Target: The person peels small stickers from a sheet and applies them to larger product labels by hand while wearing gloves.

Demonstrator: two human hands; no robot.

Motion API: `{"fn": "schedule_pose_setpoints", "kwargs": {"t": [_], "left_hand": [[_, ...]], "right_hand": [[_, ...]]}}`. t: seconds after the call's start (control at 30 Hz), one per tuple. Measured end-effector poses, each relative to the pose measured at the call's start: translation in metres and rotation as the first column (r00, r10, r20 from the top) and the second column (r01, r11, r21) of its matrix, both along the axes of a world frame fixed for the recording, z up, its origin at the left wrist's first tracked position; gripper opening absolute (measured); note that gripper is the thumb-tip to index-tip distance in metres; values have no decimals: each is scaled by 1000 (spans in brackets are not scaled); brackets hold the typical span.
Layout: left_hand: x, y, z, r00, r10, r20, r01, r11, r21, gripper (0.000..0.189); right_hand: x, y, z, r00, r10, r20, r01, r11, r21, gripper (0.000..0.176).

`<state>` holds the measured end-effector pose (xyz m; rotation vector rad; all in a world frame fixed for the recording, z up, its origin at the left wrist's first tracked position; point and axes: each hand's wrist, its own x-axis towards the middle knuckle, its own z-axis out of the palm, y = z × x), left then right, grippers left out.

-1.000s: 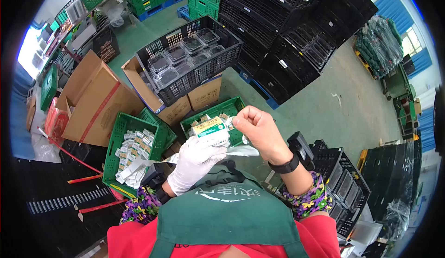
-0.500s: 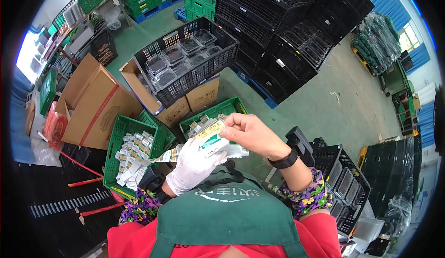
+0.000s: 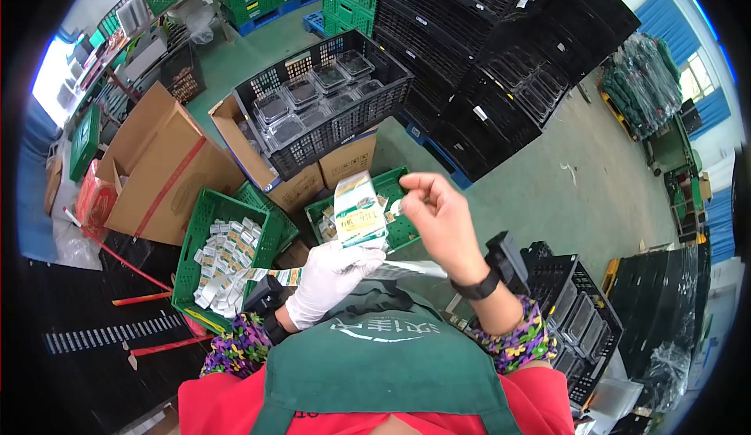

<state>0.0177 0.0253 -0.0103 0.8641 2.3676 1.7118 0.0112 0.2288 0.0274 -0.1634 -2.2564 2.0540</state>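
One packet (image 3: 358, 212) in left hand (image 3: 328, 278), right hand (image 3: 442, 220) beside.

Glossy printed packet (image 3: 358, 210); white rubbery glove on left hand (image 3: 332, 277); plastic lattice crate (image 3: 215, 241).

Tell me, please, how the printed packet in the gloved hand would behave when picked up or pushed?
The packet stands upright above the gloved left hand without drooping, so it is probably fairly stiff. One hand alone carries it, so it seems light. Being flat, it would likely tip on edge.
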Motion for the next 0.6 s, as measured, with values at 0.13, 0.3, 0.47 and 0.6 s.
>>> {"fn": "schedule_pose_setpoints", "kwargs": {"t": [0.13, 0.3, 0.47, 0.6], "left_hand": [[-6, 1, -1, 997, 18, -70, -16, 999, 30, 18], [-2, 4, -2, 1000, 9, -23, -8, 1000, 18, 19], [-6, 2, 1, 993, 16, -118, -12, 999, 35, 17], [-1, 4, -2, 970, -110, -216, 99, 993, -63, 14]], "right_hand": [[18, -17, 4, 1000, -6, 10, 6, 997, 77, 27], [21, -30, -4, 999, -22, -32, 31, 951, 308, 27], [10, -8, -12, 999, 46, -24, -31, 899, 437, 23], [-3, -4, -12, 955, 282, 92, -289, 953, 85, 21]]}}
